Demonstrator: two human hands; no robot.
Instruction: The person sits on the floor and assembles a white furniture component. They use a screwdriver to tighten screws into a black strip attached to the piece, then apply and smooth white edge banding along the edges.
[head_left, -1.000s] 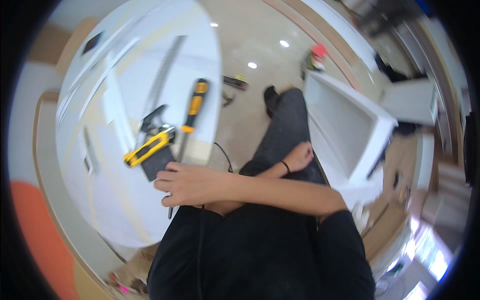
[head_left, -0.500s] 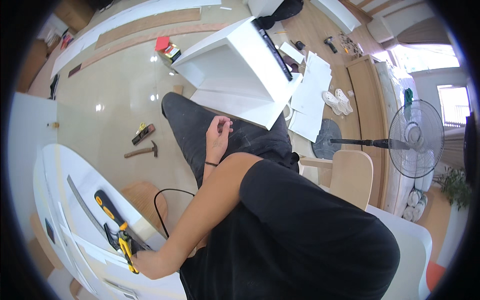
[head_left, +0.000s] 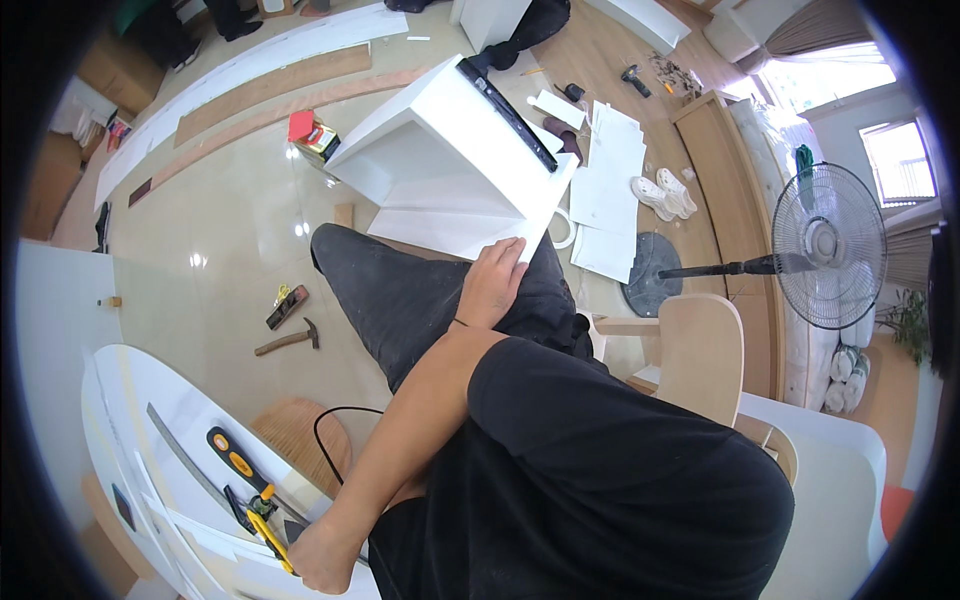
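Observation:
A white panel box [head_left: 440, 200], open on one side, leans over my thighs; a black metal drawer runner [head_left: 508, 112] lies along its upper panel. My left hand [head_left: 490, 285] rests on the box's near edge, fingers stretched out on the white panel. Across my body, my right hand [head_left: 325, 560] is down at the rounded white table at lower left. Beside its fingers lies a yellow-and-black tool [head_left: 268, 540]. Its fingers are turned away, so what they hold is hidden. A saw with a black-and-orange handle [head_left: 236, 458] lies close by on that table.
On the floor at left lie a hammer [head_left: 287, 339] and a hand plane [head_left: 288, 306]. A standing fan [head_left: 822, 240], white clogs [head_left: 664, 194] and white sheets [head_left: 608, 165] are at right. Long boards [head_left: 280, 90] stretch behind. Another person's legs [head_left: 160, 30] show at upper left.
My left hand has moved forward and right from above my thigh onto the box's edge, its curled fingers straightening. My right hand has shifted slightly down and right, staying at the table.

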